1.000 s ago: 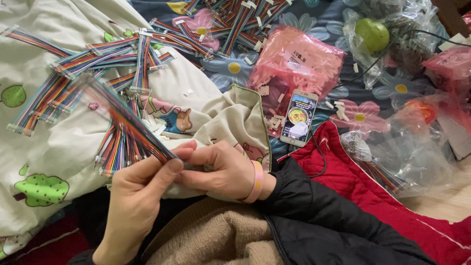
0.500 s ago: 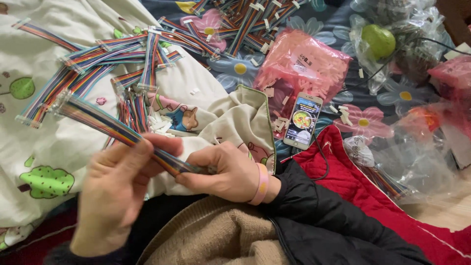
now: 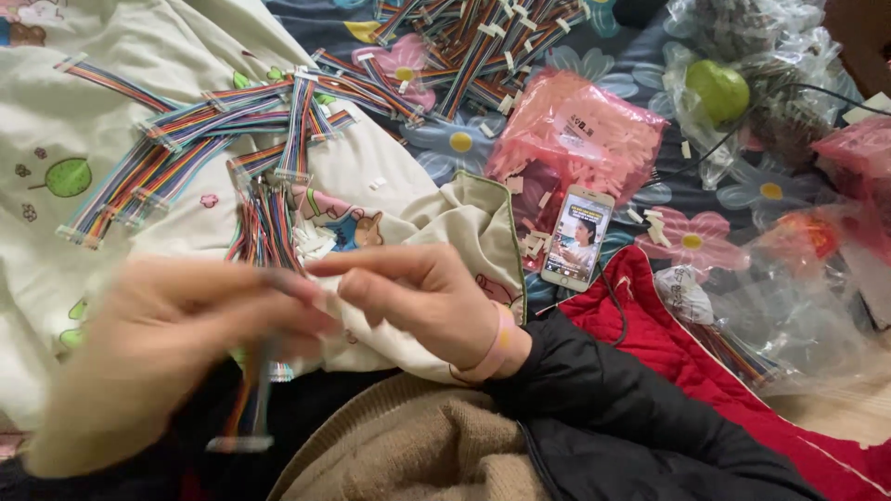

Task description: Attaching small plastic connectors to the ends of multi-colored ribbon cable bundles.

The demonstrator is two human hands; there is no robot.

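My left hand (image 3: 158,343) is blurred by motion at the lower left and is closed around a rainbow ribbon cable (image 3: 246,404). The cable hangs down below that hand, with a white connector at its lower end. My right hand (image 3: 418,297), with a pink band at the wrist, reaches left, and its fingertips pinch the cable's upper end against my left hand. Both hands hover over a cream printed blanket (image 3: 56,111). A small bundle of the same cables (image 3: 264,227) lies just above my hands.
More ribbon cables (image 3: 186,139) are spread over the blanket, and a large heap (image 3: 464,46) lies at the top. Pink plastic bags (image 3: 575,130) and a lit phone (image 3: 577,238) sit to the right. A green apple (image 3: 716,90) lies in clear plastic. A red jacket (image 3: 668,343) is beside my arm.
The cable, held slanting up to the left before, now hangs downward. My left hand has dropped lower and is moving fast. The view has shifted slightly.
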